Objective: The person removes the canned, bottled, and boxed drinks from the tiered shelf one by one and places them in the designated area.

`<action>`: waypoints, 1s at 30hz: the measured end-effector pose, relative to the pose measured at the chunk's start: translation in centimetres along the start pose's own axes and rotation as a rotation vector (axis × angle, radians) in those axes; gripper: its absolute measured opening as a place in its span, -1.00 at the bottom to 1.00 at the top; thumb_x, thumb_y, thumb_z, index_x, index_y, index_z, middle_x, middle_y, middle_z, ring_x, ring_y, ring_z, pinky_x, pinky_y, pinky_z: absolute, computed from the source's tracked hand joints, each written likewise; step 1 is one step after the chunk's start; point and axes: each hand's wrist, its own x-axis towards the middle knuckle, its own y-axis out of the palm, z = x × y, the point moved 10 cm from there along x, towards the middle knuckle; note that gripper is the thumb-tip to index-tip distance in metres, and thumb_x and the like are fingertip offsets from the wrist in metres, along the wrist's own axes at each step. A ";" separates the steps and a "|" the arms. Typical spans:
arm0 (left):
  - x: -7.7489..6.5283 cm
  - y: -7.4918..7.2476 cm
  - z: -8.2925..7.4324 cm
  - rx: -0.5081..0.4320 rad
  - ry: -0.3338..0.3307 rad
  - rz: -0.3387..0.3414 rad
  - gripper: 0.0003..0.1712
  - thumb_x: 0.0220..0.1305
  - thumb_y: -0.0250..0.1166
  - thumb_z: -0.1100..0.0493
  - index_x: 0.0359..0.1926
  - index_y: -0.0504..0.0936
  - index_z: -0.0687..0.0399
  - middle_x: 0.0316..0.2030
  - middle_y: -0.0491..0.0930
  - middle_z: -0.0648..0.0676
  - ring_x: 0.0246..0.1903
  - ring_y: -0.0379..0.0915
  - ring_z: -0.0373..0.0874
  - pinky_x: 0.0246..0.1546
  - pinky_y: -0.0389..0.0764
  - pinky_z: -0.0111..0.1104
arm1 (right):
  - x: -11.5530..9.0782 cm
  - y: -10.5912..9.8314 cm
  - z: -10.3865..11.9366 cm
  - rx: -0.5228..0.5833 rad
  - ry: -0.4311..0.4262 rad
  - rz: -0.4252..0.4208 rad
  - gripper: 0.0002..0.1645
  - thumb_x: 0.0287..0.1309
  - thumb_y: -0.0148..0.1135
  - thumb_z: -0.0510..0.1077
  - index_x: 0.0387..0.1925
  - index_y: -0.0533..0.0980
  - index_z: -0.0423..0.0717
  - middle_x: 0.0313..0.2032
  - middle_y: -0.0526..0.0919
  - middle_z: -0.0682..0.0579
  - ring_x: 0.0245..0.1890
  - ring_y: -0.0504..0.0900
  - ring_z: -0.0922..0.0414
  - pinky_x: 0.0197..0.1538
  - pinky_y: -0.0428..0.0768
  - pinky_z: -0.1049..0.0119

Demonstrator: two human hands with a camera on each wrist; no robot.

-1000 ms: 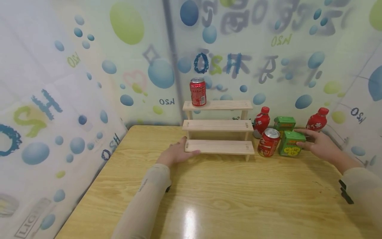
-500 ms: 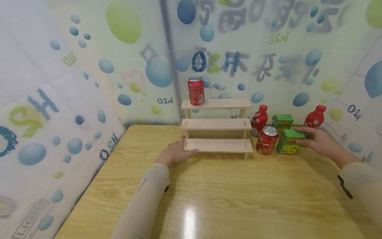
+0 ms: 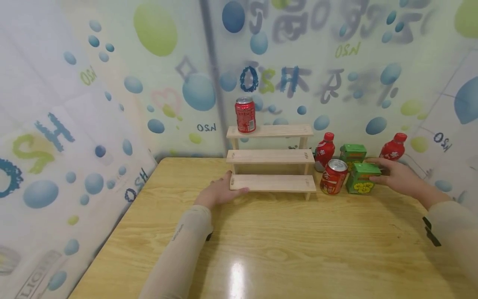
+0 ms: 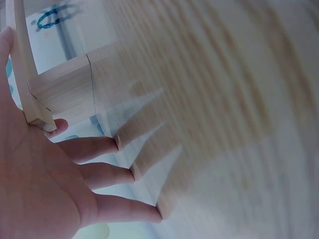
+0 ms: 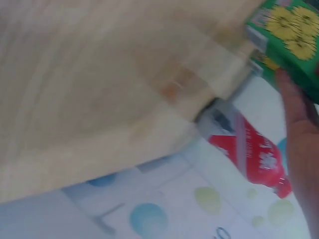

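My left hand (image 3: 217, 190) holds the left end of the lowest board of a three-step wooden display shelf (image 3: 272, 182). In the left wrist view the board's end sits in the crook of the thumb, and several fingertips (image 4: 154, 211) touch the table. With thumb and fingers my right hand (image 3: 397, 178) grips the right side of a green drink carton (image 3: 361, 183) with yellow flowers, which stands upright. A red soda can (image 3: 334, 177) is just left of that carton. Another red can (image 3: 245, 116) stands on the left of the top step.
Behind the gripped carton stands a second green carton (image 3: 352, 153). Two red-labelled bottles are at the back, one bottle (image 3: 325, 151) beside the shelf and another bottle (image 3: 393, 147) farther right. The wooden table (image 3: 298, 245) meets patterned wall sheets at the back and left.
The head view has shifted slightly. Both hands keep their places on the shelf and the green carton.
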 end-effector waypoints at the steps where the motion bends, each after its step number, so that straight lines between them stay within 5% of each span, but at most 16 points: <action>1: 0.0 0.0 0.1 -0.002 0.001 -0.001 0.57 -0.02 0.05 -0.91 0.75 -0.17 -0.10 0.65 0.18 0.27 0.61 0.07 0.47 0.57 0.20 0.33 | 0.2 -0.1 0.3 -0.002 -0.010 0.007 -0.09 0.43 0.39 -0.08 0.57 0.18 -0.38 0.34 0.43 -0.64 0.27 0.48 -0.66 0.25 0.52 -0.52; 6: 0.0 0.2 0.2 0.001 -0.006 -0.001 0.57 -0.03 0.03 -0.92 0.75 -0.17 -0.12 0.65 0.18 0.26 0.61 0.08 0.46 0.54 0.22 0.36 | 1.2 -1.5 2.8 -0.007 -0.037 0.061 0.06 0.35 0.47 -0.04 0.61 0.09 -0.36 0.38 0.42 -0.60 0.31 0.46 -0.63 0.23 0.58 -0.46; 15: -0.2 -0.1 0.0 0.000 -0.013 -0.001 0.54 -0.01 0.04 -0.91 0.75 -0.17 -0.14 0.65 0.19 0.26 0.61 0.08 0.46 0.53 0.24 0.37 | 3.5 -5.3 9.8 -0.046 -0.075 0.094 -0.14 0.46 0.35 -0.06 0.60 0.20 -0.22 0.45 0.41 -0.46 0.38 0.47 -0.50 0.25 0.59 -0.41; 30: 0.0 0.1 0.2 0.003 -0.019 0.005 0.57 -0.04 0.03 -0.93 0.75 -0.17 -0.12 0.66 0.17 0.26 0.61 0.07 0.45 0.53 0.23 0.37 | 8.3 -5.2 19.4 -0.089 -0.129 0.110 -0.22 0.48 0.31 0.06 0.54 0.32 -0.18 0.41 0.49 -0.36 0.39 0.52 -0.37 0.30 0.58 -0.35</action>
